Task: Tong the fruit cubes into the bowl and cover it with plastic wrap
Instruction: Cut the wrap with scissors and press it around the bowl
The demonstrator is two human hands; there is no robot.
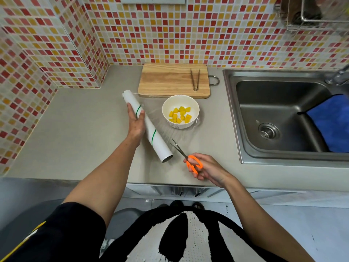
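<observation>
Counter (75, 120): left hand (136, 121) grips roll (147, 125), right hand (205, 167) holds scissors (188, 157).

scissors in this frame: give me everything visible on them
The scissors have orange plastic loop handles and slim dark metal blades. The blades are parted, tips pointing up-left toward the wrap roll and the film stretched over the bowl. The right hand grips them, fingers through the loops, above the counter near its front edge. Whether the tips touch the film cannot be told.
</observation>
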